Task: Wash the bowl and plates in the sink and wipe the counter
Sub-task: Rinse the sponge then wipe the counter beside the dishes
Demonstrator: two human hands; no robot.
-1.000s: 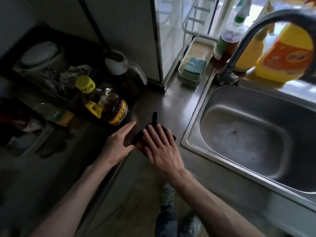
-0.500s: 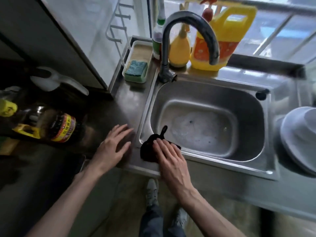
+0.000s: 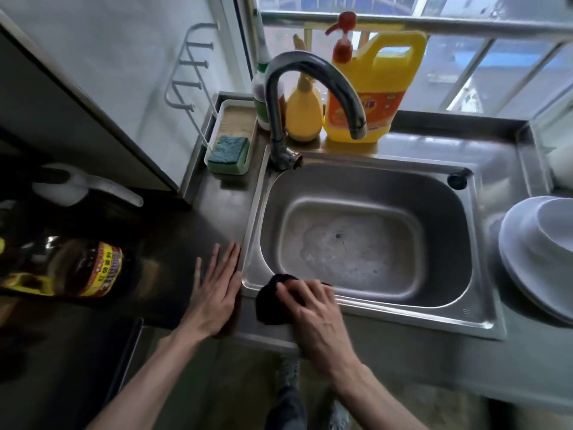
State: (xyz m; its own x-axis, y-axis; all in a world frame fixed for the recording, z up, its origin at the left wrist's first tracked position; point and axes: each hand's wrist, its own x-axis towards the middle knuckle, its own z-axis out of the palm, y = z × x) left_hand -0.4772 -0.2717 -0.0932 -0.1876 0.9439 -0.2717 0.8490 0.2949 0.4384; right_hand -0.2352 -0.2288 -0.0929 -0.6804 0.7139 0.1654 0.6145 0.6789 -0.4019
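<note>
Cloth (image 3: 268, 302) on sink (image 3: 403, 311) rim: soft, limp, so gather its middle. Right hand (image 3: 313, 318) atop it, grip unreadable through blur; left hand (image 3: 214, 293) flat, empty.

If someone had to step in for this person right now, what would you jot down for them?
Left hand: open, flat on the counter beside the sink.
Right hand: fingers curled on the black cloth at the sink's front rim.
Plates with the bowl on them: stacked right of the sink, which holds only suds.
Done, apparently: washing.
Left: wiping the counter.
</note>
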